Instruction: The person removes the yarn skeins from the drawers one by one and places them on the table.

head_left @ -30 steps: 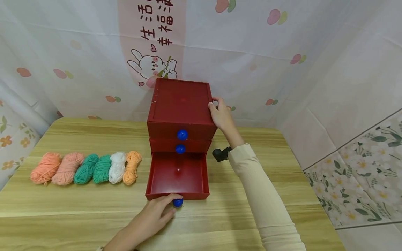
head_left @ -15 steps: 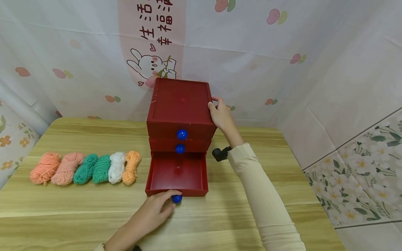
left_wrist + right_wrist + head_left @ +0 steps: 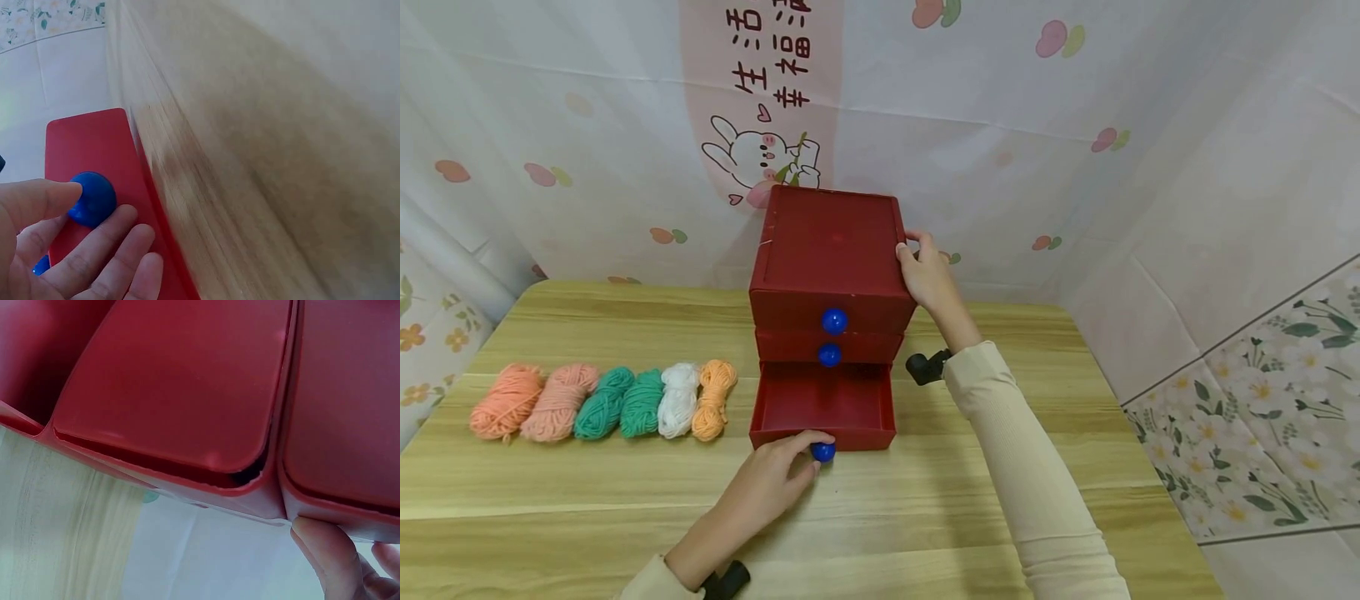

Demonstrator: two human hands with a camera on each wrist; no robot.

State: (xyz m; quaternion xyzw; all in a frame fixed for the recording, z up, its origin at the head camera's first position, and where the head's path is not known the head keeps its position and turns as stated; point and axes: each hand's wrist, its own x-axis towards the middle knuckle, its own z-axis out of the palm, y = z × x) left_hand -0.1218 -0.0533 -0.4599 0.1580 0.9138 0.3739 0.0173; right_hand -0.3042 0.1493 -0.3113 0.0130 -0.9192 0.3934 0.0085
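A red drawer cabinet stands toward the back of the table, with blue round knobs on its drawer fronts. Its bottom drawer is pulled partly out, and the visible part of its inside holds nothing. My left hand has thumb and fingers about the blue knob of that drawer. In the left wrist view the thumb touches one side of the knob, the fingers lying at the other. My right hand rests against the cabinet's upper right edge; the right wrist view shows the thumb against its side.
Left of the cabinet lie several yarn skeins in a row, from a coral skein to a small orange skein. A patterned cloth hangs behind the wooden table. Black wrist cameras sit at both wrists.
My left hand has moved away from me with the knob, and the bottom drawer has slid inward. My right hand stays at the cabinet's edge.
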